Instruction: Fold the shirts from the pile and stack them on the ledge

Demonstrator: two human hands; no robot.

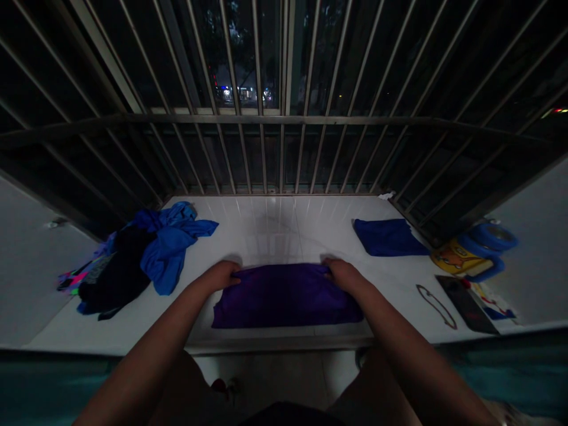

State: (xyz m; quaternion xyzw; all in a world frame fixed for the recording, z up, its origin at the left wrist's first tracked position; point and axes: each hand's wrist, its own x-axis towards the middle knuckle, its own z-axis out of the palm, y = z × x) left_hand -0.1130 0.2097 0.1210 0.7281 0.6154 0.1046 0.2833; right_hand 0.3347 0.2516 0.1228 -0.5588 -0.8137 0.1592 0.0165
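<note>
A purple garment (284,299), folded into a long flat strip, lies on the white tiled sill in front of me; its exact kind does not show. My left hand (225,276) grips its far left corner, with the thumb on top. At the far right corner my right hand (341,273) has its fingers closed round the cloth edge, partly hidden by the hand itself. To the right, apart from my hand, lies a neatly folded dark blue cloth (388,238). On the left sits a loose heap with a blue garment (166,254) and a black garment (118,278).
Metal window bars (284,154) rise along the sill's back. At the right stand a blue and yellow container (465,257), a dark flat object (468,305) and a thin looped cord (437,306). The sill's front edge (284,345) runs just before my legs.
</note>
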